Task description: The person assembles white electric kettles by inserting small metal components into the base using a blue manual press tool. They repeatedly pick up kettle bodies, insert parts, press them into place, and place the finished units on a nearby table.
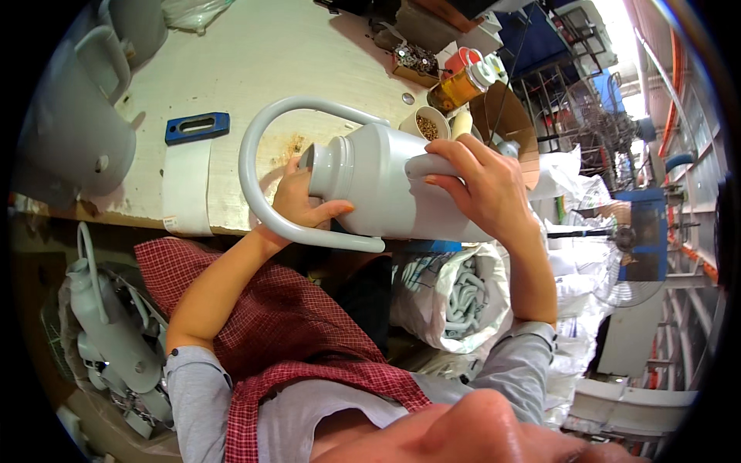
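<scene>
A grey plastic vacuum jug body (pixel 386 181) lies on its side at the table's front edge, its open neck toward the left. A large grey carrying loop (pixel 255 147) arches around the neck end. My left hand (pixel 302 201) grips the neck, thumb along its near side; some of its fingers are hidden at the mouth. With thumb and fingers, my right hand (pixel 490 185) holds a smaller grey handle (pixel 429 165) against the jug's side. Whether that handle is fixed there, I cannot tell.
Far right on the table (pixel 231 69) stand a cup of small brass-coloured parts (pixel 430 126), an amber jar (pixel 455 89) and a cardboard box (pixel 509 116). A blue tool (pixel 197 128) lies left. Grey jugs (pixel 93 131) stand far left; a sack of grey handles (pixel 467 301) sits below.
</scene>
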Demonstrator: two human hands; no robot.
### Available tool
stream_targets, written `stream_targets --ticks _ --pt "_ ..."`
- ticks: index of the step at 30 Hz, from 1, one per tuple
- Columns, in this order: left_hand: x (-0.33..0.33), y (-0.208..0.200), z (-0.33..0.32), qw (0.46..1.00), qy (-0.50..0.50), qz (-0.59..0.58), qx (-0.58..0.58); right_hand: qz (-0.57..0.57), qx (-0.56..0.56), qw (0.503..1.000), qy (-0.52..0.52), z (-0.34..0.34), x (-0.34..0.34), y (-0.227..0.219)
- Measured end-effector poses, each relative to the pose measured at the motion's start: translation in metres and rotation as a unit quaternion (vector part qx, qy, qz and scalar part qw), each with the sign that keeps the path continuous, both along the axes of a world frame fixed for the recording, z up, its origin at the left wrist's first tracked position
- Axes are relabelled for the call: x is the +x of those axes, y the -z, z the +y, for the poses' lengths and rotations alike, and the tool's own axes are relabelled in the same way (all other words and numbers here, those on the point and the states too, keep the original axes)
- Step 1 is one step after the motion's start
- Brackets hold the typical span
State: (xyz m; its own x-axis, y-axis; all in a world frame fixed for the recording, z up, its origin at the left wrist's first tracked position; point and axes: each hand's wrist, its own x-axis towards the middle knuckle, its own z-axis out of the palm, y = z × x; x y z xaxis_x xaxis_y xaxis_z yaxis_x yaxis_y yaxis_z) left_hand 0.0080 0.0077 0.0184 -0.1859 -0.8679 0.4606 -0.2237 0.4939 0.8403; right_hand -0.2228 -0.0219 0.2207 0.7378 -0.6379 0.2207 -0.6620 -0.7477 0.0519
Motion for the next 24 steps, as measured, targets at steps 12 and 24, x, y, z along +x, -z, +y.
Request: stream_targets --ticks 12,24 --pt "-0.007 0.014 -0.002 0.995 -0.059 -0.017 -0.075 0.022 0.064 0.998 0.006 -0.007 0.008 -0.004" --pt "-0.007 0.012 -0.003 0.989 -0.084 -0.03 -0.114 0.015 0.089 0.996 0.005 -0.01 0.012 -0.002"
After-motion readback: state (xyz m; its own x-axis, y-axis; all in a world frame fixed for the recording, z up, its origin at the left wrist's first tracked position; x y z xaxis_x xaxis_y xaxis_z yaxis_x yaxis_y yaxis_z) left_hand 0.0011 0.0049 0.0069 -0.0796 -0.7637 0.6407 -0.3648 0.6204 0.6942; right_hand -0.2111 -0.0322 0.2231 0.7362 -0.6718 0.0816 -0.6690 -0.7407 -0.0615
